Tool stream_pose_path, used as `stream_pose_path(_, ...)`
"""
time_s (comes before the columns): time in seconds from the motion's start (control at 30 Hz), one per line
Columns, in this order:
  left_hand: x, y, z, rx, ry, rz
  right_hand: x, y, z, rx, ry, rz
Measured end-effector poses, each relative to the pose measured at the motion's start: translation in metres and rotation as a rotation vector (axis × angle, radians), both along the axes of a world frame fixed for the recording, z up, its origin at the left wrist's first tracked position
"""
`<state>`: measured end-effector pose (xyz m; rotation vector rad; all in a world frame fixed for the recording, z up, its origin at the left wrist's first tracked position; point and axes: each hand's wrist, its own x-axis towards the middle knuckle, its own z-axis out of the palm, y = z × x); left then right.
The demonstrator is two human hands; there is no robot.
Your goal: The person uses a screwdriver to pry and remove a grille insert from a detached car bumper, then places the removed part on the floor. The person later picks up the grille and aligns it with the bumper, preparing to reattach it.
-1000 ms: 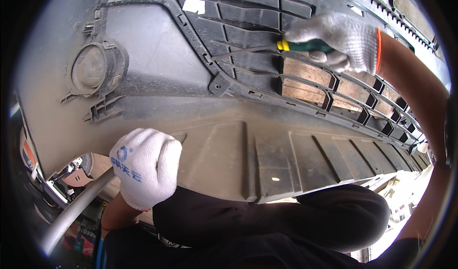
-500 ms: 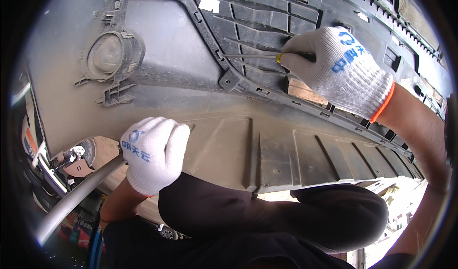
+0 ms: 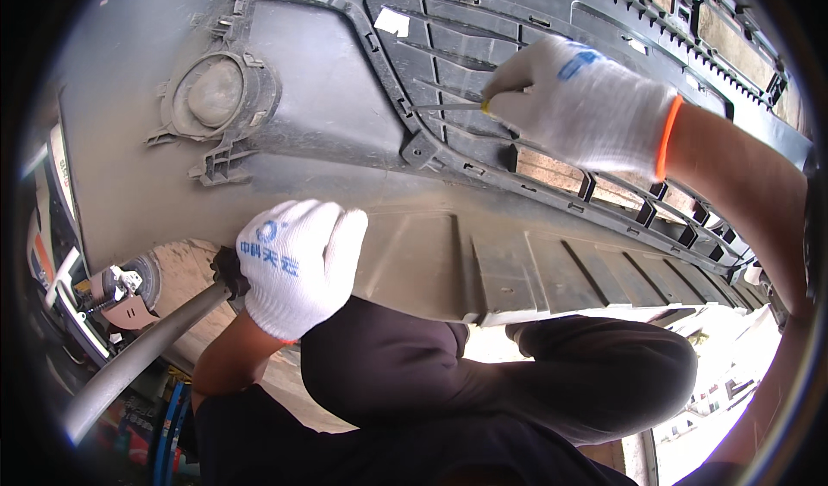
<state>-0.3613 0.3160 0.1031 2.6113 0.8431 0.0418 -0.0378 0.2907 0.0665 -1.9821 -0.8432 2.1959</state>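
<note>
A: What do the right fingers [image 3: 517, 74] have hold of?

B: A screwdriver [image 3: 448, 107]. They are curled close around it, so the gloved right hand [image 3: 582, 106] hides the handle; only a bit of yellow collar and the slim metal shaft show

A: Where does the shaft point?

B: To the left, lying across the dark grille [image 3: 466, 29], its tip at the slotted edge of the grille's frame. I can't tell how far in it goes

A: And the left hand [image 3: 297, 266]?

B: Gloved in white too, fingers folded under, over the near part of the big dusty panel [image 3: 414, 253]. Whatever may be inside that grip is hidden; I can't tell

A: What's around it?

B: Just beside it, the dark end of a grey pole [image 3: 142, 357] that slants down to the lower left. Farther up the panel sits a round housing [image 3: 211, 94], and a white patch [image 3: 392, 22] lies near the grille's left side. Nearest the wearer, bent legs in dark trousers [image 3: 388, 365]
</note>
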Motion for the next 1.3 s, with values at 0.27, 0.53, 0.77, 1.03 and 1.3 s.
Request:
stream_pose_path(0.27,-0.003,-0.002,-0.003,0.112,-0.047,0.01,-0.041,0.001,0.036,0.315,-0.265,0.403)
stream_pose_path(0.53,-0.017,-0.03,-0.013,0.279,-0.147,0.042,-0.088,0.035,0.068,0.423,-0.479,0.605)
stream_pose_path(0.77,-0.006,-0.067,-0.005,0.268,-0.085,0.19,-0.119,0.028,0.09,0.452,-0.746,0.689)
stream_pose_path(1.03,0.004,-0.086,-0.012,0.322,-0.119,0.23,-0.127,0.002,0.061,1.101,-0.695,0.694)
stream_pose_path(1.3,0.011,-0.066,0.008,0.086,0.296,0.294,-0.085,-0.043,0.073,0.877,-0.43,0.23)
